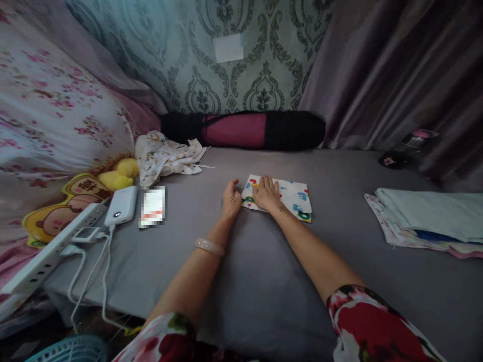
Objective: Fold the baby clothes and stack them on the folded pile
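A small folded white cloth [292,196] with coloured letter prints lies on the grey bed sheet [264,281]. My right hand [267,193] lies flat on its left part, fingers stretched out. My left hand [231,198] rests at the cloth's left edge, fingers curled against the fold; a pale bangle [210,246] sits on that wrist.
A crumpled printed cloth [166,157] lies at the back left by a yellow plush toy [118,173]. A power bank [121,205], a power strip [53,249] with cables and a phone [152,206] sit left. Folded cloths [426,216] are stacked right. A dark bolster [245,129] lines the wall.
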Available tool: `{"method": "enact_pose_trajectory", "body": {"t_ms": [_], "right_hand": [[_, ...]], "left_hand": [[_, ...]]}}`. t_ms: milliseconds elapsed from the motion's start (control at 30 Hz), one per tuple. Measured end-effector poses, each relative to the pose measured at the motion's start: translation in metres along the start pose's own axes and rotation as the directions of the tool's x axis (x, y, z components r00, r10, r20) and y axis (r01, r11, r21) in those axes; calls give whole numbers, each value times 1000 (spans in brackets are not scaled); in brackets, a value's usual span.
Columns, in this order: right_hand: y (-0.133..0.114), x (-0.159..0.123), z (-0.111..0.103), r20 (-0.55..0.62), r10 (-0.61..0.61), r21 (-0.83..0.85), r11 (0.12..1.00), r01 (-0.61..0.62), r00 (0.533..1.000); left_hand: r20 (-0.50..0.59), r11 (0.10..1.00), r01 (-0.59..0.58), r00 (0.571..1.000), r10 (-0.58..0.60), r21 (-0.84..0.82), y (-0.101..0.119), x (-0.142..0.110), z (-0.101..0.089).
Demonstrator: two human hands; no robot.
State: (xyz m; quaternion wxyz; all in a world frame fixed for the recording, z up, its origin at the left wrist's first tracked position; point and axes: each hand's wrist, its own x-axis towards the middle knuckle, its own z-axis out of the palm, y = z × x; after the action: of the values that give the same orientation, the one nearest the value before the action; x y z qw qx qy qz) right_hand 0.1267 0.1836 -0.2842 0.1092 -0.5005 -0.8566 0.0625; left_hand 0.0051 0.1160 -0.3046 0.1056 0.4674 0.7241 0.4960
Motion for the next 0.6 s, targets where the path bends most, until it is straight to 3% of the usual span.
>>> {"method": "enact_pose_trajectory", "body": {"t_ms": [200,367,600], "right_hand": [[-19,6,-5,-15,-66,8,998,66,998],[-37,10,2,45,-80,35,996,79,996],[-38,10,11,54,-64,35,997,62,996]], "left_hand": [[-42,998,4,999,-7,-64,-5,2,1],[-39,994,17,999,-21,-113,-6,3,0],[-36,992,24,999,-29,-127,-6,3,1]]}}
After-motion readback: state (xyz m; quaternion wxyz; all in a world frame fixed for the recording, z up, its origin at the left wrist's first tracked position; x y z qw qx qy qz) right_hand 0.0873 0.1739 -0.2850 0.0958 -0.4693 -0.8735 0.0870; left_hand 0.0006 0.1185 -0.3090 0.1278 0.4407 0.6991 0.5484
